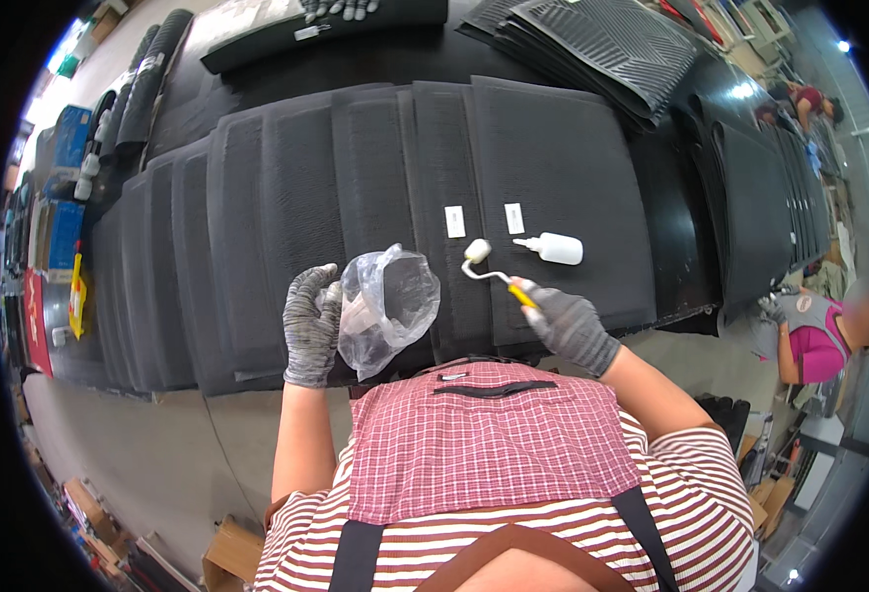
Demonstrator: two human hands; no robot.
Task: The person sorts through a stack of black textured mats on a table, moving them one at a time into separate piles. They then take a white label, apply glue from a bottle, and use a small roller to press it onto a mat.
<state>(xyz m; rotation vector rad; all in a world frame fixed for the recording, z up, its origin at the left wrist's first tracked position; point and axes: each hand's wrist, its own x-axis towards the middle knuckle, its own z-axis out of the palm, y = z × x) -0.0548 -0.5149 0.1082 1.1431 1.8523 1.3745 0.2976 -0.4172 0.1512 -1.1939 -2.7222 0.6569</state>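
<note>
My left hand (313, 326), in a grey knit glove, grips the edge of a clear plastic bag (405, 296). Pale pieces show faintly through the bag's left side. In my gloved right hand (568, 321) is a small paint roller (477, 251) with a yellow handle and a white head, held over the black mats. Just beyond the roller, a white label (455, 222) lies on one mat (439, 148), and a second label (514, 218) lies on the rightmost mat (563, 148). A white squeeze bottle (560, 249) rests on its side there, its nozzle pointing left.
Overlapping black mats (242, 217) fan out leftward along the table. Folded ribbed mats (602, 49) lie at the far right, and a rolled mat (326, 35) at the far side. A person (819, 340) stands at the right by another mat stack (760, 207). Blue boxes (66, 232) stand left.
</note>
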